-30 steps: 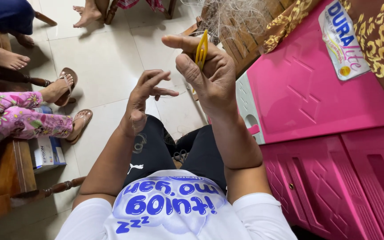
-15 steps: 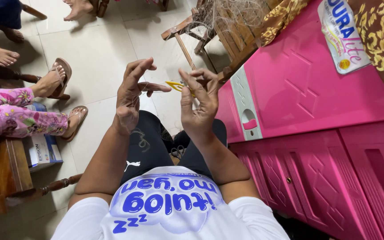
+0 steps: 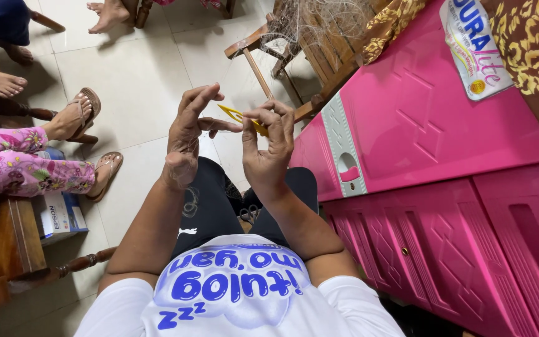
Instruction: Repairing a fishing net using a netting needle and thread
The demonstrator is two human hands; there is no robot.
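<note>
1. Head view limits: the person's lap is largely hidden behind both forearms. A dark object on the lap between the wrists cannot be identified. Fine thread between the hands is too thin to trace.
2. Cut off: the pink cabinet runs out of frame at right and bottom. A seated person in floral trousers is cut by the left edge; only legs and sandals show.
3. Right hand: raised, fingers curled, thumb and fingertips pinched on the yellow netting needle. Closed grip on this tool.
4. Left hand: raised, fingers extended and loosely spread, holding no solid object. Its index finger points right and sits just beside the needle; contact cannot be confirmed.
5. Needle position: between the two hands, above the knees, tilted, pointed tip toward the left hand, rear end inside the right-hand pinch.
6. Surroundings: a wooden chair draped with fishing net stands beyond the hands on the tiled floor.
</note>
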